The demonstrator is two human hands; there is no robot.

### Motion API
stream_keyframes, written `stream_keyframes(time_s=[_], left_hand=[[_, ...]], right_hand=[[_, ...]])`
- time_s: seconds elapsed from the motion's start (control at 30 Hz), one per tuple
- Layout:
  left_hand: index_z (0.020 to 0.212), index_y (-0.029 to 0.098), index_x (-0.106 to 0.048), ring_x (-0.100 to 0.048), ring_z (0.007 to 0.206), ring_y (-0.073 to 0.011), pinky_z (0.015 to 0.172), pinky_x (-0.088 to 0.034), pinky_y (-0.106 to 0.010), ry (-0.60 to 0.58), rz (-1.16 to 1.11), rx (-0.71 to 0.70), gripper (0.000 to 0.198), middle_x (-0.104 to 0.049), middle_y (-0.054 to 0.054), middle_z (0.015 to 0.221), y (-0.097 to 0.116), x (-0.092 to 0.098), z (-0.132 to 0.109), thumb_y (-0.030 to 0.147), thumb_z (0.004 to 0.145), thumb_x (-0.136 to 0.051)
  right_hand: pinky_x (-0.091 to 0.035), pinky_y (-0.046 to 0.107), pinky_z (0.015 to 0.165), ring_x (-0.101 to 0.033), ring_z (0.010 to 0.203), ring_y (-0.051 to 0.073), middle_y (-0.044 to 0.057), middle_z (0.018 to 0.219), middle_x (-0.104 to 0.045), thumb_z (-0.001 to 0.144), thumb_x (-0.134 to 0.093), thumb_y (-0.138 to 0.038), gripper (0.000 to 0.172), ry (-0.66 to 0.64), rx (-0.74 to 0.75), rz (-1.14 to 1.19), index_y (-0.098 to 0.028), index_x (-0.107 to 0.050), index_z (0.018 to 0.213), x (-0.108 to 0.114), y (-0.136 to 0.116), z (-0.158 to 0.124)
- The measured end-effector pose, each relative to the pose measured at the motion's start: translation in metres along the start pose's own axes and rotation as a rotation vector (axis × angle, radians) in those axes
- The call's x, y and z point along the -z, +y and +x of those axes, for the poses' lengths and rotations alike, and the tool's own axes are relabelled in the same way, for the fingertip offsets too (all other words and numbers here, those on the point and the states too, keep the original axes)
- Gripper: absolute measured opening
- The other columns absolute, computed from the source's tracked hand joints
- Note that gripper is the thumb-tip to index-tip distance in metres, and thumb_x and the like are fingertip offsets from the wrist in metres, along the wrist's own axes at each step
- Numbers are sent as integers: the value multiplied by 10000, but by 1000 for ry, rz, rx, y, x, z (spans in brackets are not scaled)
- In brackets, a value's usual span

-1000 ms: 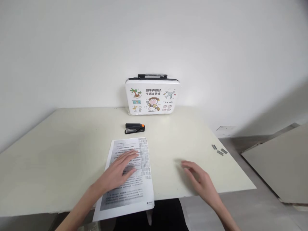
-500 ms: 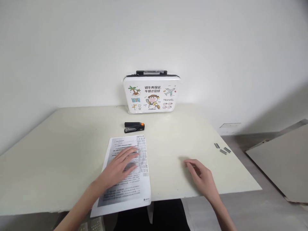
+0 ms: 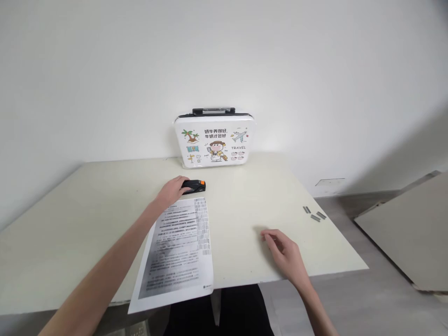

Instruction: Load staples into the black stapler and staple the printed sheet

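Observation:
My left hand point(image 3: 172, 190) is closed round the left end of a black stapler point(image 3: 196, 186) with an orange button, which lies on the table behind the paper. My fingers and thumb cover that end of it. A printed sheet of paper point(image 3: 175, 252), with a strip of barcode-like lines along its right side, lies beneath my left forearm. Its near edge hangs over the table's front edge. My right hand point(image 3: 284, 252) rests on the table to the right of the paper, its fingers curled in towards the thumb and nothing visible in them.
A white cartoon-printed case point(image 3: 214, 142) with a black handle stands upright against the wall at the back of the table point(image 3: 87, 210). Several grey staple strips point(image 3: 315, 218) lie near the table's right edge. A pale panel point(image 3: 406, 228) stands on the floor at the right.
My left hand has moved from the middle of the paper up to the stapler and taken hold of it. My right hand keeps its curled pose. The view has shifted slightly.

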State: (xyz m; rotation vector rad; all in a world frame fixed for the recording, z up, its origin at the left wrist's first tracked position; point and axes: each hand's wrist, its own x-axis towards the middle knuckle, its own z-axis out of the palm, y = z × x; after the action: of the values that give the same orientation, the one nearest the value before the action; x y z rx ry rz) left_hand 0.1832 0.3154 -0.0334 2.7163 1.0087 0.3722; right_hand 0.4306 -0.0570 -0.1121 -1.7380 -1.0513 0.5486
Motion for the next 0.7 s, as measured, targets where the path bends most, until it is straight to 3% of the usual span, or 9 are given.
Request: stream_keyframes(time_s=[0.13,0.3,0.5,0.7], left_hand=[[1263,225,-620,-664,1161,-287,1035,-495,-410,52,-75,-10,367,-714,-91,1287,16,15,-18,467,1027,-476],[1289,250,-610,-676,1150,-281,1026,-512,-410,89,-138,-84,363,-709,-69,1287,70,25,-57,481,1033,-498],[1281,276,-595,-693,1068,-269,910,-550,-394,-121,-272,-230,273,-702,-53,1211,140,-9,-84,405,1059,-503],[1247,264,-592,-692,1015,-268,843,-555,-396,-182,-327,-317,221,-696,-65,1154,178,-46,-89,360,1067,-508]], right_hand=[[-591,326,799,-745,980,254,121,1117,-779,1038,-513,-557,413,-3,2,-9,-221,-737,1125,1,0,2],[-600,326,794,-751,978,257,122,1120,-782,1029,-520,-571,428,1,17,-25,-218,-750,1106,0,1,3],[-592,323,786,-743,962,252,125,1114,-781,1027,-522,-592,444,27,-25,3,-215,-738,1119,-2,2,2],[-596,351,766,-703,804,223,125,1154,-773,1036,-489,-598,484,73,-46,-2,-214,-704,1238,-2,-5,2]])
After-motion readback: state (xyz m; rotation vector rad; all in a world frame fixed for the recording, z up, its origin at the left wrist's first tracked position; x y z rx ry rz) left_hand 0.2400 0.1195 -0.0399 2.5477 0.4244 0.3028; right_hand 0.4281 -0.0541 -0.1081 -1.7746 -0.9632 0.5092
